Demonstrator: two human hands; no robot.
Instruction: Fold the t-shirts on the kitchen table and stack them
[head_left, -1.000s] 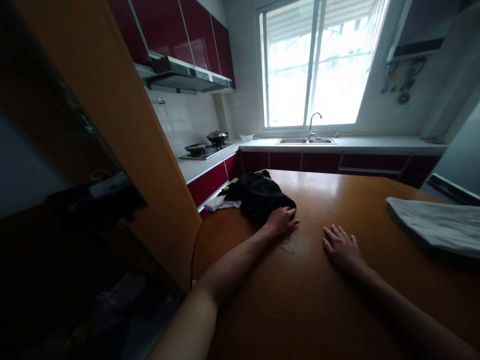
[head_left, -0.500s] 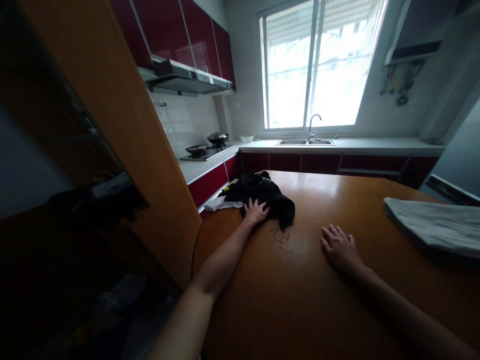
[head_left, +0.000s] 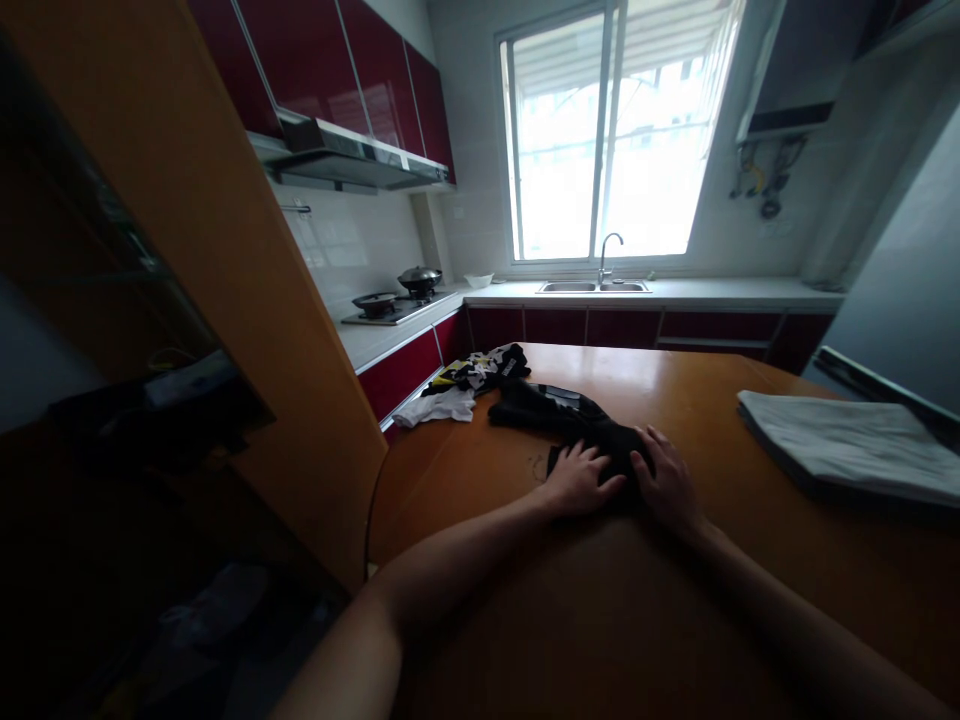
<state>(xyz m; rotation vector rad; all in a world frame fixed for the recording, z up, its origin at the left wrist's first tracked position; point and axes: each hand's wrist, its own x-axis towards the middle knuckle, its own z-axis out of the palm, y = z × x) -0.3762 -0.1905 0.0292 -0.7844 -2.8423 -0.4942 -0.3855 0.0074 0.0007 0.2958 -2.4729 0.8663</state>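
A black garment (head_left: 536, 405) with a grey-white print lies crumpled across the wooden table (head_left: 525, 610). On its near end rests my left hand (head_left: 581, 482), with the fingers spread over the cloth and the thumb out to the right. My right hand (head_left: 670, 487) touches the garment's right edge, its fingers stretched out and lying against the fabric. Parts of the near end are hidden under both hands. Behind, at the table's far left edge, sit a black, white and yellow patterned garment (head_left: 484, 368) and a white cloth (head_left: 439, 407).
Folded light grey cloth (head_left: 847, 440) lies on the table's right side. Beyond the table are a counter with a sink (head_left: 596, 287), a stove (head_left: 397, 308) with pans, and a window. A wooden panel (head_left: 292, 400) stands close on the left.
The black garment has come off the pile toward me and to the right with my left hand, uncovering the patterned garment. My right hand now touches the black cloth. The view has shifted slightly right.
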